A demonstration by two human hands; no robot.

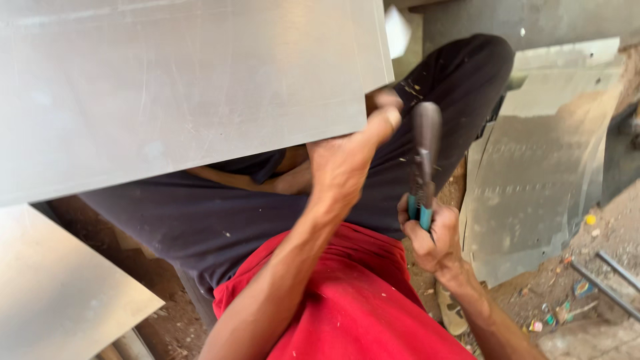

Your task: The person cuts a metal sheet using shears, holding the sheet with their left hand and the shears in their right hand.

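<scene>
Two bare hands work a large grey metal sheet [187,87] that rests across the lap of a seated person in a red shirt [353,300] and dark trousers [220,213]. The left hand [347,163] is closed on the sheet's lower right corner, thumb up along the edge. The right hand [430,237] is wrapped tight round the teal grips of a pair of tin snips [423,160], whose dark head stands upright just beside that corner and close to the left thumb. Whether the blades are parted cannot be told; they are blurred.

The risks, as judged from this view: the snips' head sits very near the unprotected thumb, so a slip could nick it. The sheet's raw edge runs across bare skin, and a twist of the panel could cut the palm or forearm. The wide sheet is held at one corner only, so it may sag or swing. More cut sheet [533,193] lies on the dirt floor [600,267] at the right, among scraps and rods [610,280], near the person's leg.
</scene>
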